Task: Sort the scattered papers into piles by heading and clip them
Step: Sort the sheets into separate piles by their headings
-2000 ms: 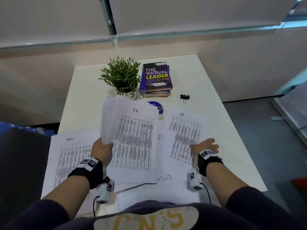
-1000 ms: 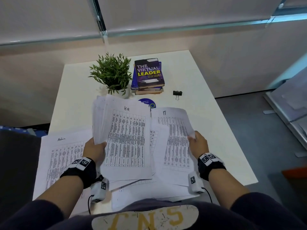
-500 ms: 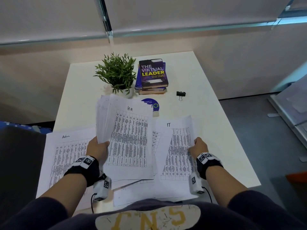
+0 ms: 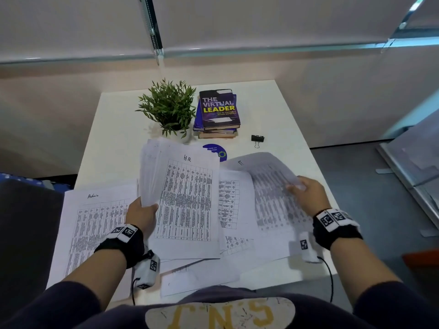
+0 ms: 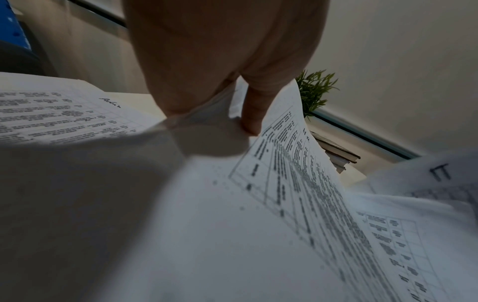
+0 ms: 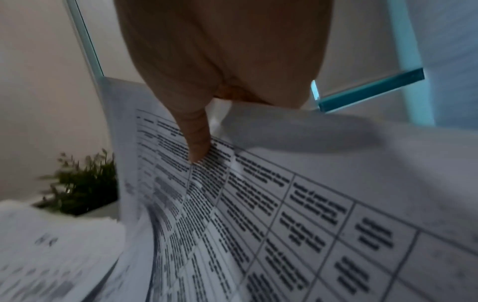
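My left hand [image 4: 142, 210] grips a stack of sheets headed "H.R" [image 4: 187, 198] by its left edge, raised above the table; the thumb [image 5: 252, 114] lies on top of the H.R stack [image 5: 297, 183]. My right hand [image 4: 306, 193] pinches the right edge of a sheet headed "IT" [image 4: 268, 186], lifted and blurred; the thumb [image 6: 198, 141] presses the IT sheet [image 6: 258, 204]. A pile headed "Admin" [image 4: 95, 222] lies flat at the left. More loose sheets [image 4: 228, 205] lie under both. A black binder clip [image 4: 257, 139] rests beyond the papers.
A potted green plant [image 4: 169, 108] and a pile of books [image 4: 218, 112] stand at the back of the white table [image 4: 280, 110]. A blue round sticker [image 4: 217, 151] peeks out past the H.R stack. The table's right edge drops to grey floor.
My right hand has lifted the IT sheet off the table and swung it up and to the right. The left hand keeps holding the H.R stack in about the same place.
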`<state>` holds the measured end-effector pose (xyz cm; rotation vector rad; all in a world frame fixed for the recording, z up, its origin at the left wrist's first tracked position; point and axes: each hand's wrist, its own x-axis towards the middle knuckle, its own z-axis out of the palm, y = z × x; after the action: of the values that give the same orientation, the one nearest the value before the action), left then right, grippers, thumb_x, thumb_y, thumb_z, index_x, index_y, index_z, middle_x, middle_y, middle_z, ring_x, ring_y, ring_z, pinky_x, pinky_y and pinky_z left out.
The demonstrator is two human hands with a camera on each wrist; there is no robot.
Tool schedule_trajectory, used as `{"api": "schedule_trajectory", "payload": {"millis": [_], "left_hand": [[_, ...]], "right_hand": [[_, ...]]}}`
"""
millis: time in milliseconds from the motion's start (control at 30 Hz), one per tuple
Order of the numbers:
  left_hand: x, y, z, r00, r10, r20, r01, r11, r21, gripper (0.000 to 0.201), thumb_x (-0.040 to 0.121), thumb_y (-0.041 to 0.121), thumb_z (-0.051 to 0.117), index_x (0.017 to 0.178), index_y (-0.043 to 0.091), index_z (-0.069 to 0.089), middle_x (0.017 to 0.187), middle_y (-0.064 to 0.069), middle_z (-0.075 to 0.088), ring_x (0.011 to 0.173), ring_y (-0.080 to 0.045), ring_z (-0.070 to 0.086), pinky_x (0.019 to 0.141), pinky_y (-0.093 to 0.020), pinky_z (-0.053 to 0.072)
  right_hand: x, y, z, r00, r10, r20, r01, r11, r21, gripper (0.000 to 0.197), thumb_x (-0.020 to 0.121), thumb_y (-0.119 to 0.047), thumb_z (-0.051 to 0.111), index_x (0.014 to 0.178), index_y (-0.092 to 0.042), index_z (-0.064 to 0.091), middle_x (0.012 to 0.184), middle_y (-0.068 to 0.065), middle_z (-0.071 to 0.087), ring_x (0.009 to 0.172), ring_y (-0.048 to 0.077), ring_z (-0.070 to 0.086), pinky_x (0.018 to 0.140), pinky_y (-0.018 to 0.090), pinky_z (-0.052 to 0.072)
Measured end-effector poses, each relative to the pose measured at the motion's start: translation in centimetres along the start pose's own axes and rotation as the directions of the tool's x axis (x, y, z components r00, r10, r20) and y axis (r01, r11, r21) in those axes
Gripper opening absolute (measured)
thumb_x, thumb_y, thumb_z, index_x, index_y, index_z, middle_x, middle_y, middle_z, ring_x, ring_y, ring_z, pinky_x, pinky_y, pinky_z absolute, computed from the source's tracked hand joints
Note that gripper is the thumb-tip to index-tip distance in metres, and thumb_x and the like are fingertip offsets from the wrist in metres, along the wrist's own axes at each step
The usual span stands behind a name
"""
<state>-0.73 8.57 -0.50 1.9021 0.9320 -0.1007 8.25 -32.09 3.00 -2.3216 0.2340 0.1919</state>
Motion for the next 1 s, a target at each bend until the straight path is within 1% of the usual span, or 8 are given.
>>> {"api": "schedule_trajectory", "payload": {"millis": [200,333,433,500,633,767,900,1000], "left_hand": [[0.0,-0.1,0.2,1.0,0.016,0.016,-0.016,0.999,-0.033,0.039,0.095,0.007,0.056,0.134,0.004,0.052,0.109,-0.013,0.059,0.096,-0.032,0.054,0.082,-0.033,0.046],[0.1,0.2,0.2,0.999,0.033,0.029,-0.032,0.999,-0.035,0.036,0.095,0.006,0.055,0.131,0.002,0.052,0.106,-0.014,0.059,0.097,-0.034,0.056,0.08,-0.033,0.047],[-0.2,0.8,0.4,0.998,0.045,0.034,-0.043,0.997,-0.07,0.031,0.095,0.005,0.055,0.126,0.003,0.054,0.097,-0.012,0.058,0.082,-0.026,0.055,0.066,-0.026,0.045],[-0.3,1.3,0.6,0.998,0.05,0.047,-0.044,0.992,-0.12,0.032,0.095,0.005,0.055,0.126,0.004,0.055,0.096,-0.011,0.059,0.077,-0.022,0.053,0.069,-0.027,0.046],[-1.1,3.0,1.3,0.992,0.075,0.099,-0.055,0.981,-0.187,0.035,0.094,0.01,0.056,0.128,0.009,0.056,0.11,-0.013,0.063,0.104,-0.033,0.057,0.088,-0.039,0.047],[-2.5,5.2,2.1,0.974,0.119,0.192,-0.064,0.96,-0.271,0.036,0.094,0.007,0.056,0.129,0.016,0.054,0.114,-0.009,0.062,0.108,-0.028,0.055,0.09,-0.034,0.04],[-3.0,5.6,3.0,0.956,0.107,0.272,0.003,0.928,-0.374,0.04,0.091,0.005,0.06,0.13,0.012,0.055,0.116,-0.005,0.065,0.113,-0.027,0.057,0.096,-0.036,0.038],[-2.8,5.2,3.6,0.95,0.078,0.303,0.06,0.905,-0.42,0.028,0.09,0.0,0.061,0.114,0.015,0.057,0.109,-0.003,0.066,0.111,-0.027,0.058,0.099,-0.035,0.039]], "right_hand": [[0.9,-2.9,-6.4,0.975,-0.072,-0.212,0.092,0.992,0.085,0.036,0.084,-0.001,0.064,0.065,-0.031,0.062,0.058,-0.005,0.061,0.05,0.015,0.048,0.05,0.023,0.043],[1.2,-5.1,-10.2,0.937,-0.105,-0.333,0.176,0.966,0.191,0.025,0.084,0.004,0.064,0.101,-0.013,0.07,0.086,0.006,0.063,0.049,-0.008,0.052,0.047,0.0,0.036],[1.1,-6.3,-11.7,0.931,-0.08,-0.357,0.211,0.915,0.344,0.019,0.083,-0.016,0.075,0.1,-0.02,0.068,0.091,0.004,0.067,0.074,0.008,0.061,0.059,0.002,0.043],[1.2,-6.7,-11.6,0.95,-0.042,-0.308,0.202,0.836,0.509,0.022,0.077,-0.017,0.08,0.097,-0.022,0.07,0.095,0.001,0.072,0.088,0.019,0.066,0.075,0.017,0.053],[0.8,-7.4,-7.9,0.987,-0.028,-0.156,0.114,0.806,0.581,0.039,0.079,-0.008,0.076,0.116,-0.012,0.063,0.101,0.0,0.072,0.082,0.009,0.072,0.07,0.023,0.058],[0.8,-6.5,-1.6,1.0,0.007,0.007,-0.01,0.817,0.576,0.057,0.074,-0.02,0.082,0.125,-0.012,0.058,0.12,0.005,0.068,0.11,0.024,0.065,0.099,0.049,0.049],[-0.1,-6.1,3.3,0.996,0.022,0.092,-0.065,0.867,0.494,0.037,0.087,-0.022,0.071,0.121,-0.011,0.061,0.121,0.003,0.068,0.109,0.023,0.064,0.103,0.048,0.046],[-0.5,-5.8,5.5,0.988,0.044,0.145,-0.112,0.859,0.499,0.044,0.094,-0.027,0.063,0.135,-0.015,0.054,0.132,0.001,0.061,0.12,0.021,0.057,0.108,0.042,0.04]]}}
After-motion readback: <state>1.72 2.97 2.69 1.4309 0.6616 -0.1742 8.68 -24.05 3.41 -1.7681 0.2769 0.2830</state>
